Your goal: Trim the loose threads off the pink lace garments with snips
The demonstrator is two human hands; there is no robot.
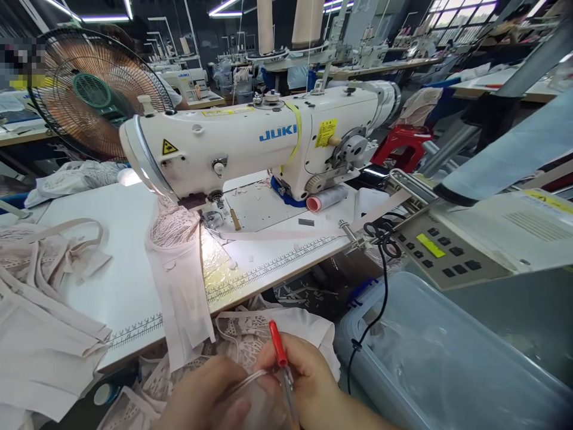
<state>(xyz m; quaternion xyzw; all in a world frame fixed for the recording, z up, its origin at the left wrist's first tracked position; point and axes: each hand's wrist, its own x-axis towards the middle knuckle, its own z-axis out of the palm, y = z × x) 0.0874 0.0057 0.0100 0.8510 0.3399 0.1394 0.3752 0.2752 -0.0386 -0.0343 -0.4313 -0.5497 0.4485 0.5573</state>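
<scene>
Below the near edge of the sewing table [111, 269], a clear strap [250, 379] and red-handled snips [278, 343] are held over lace pieces.

The clear strap is pinched in the closed fingers of the left hand [203, 394] and is carried across to the right hand [313, 385], which is curled shut around the red-handled snips, the red handle being tilted up and away. Both hands are kept just under the table's near edge, above a heap of pale lace pieces [242, 334]. On the table, a lace garment [172, 230] is lodged under the needle of the white JUKI sewing machine [250, 140] and draped over the near edge. Black scissors [380, 230] are seen at the right edge, beside a control panel [430, 248]. A clear plastic bin [447, 358] is set to the right of the hands.
</scene>
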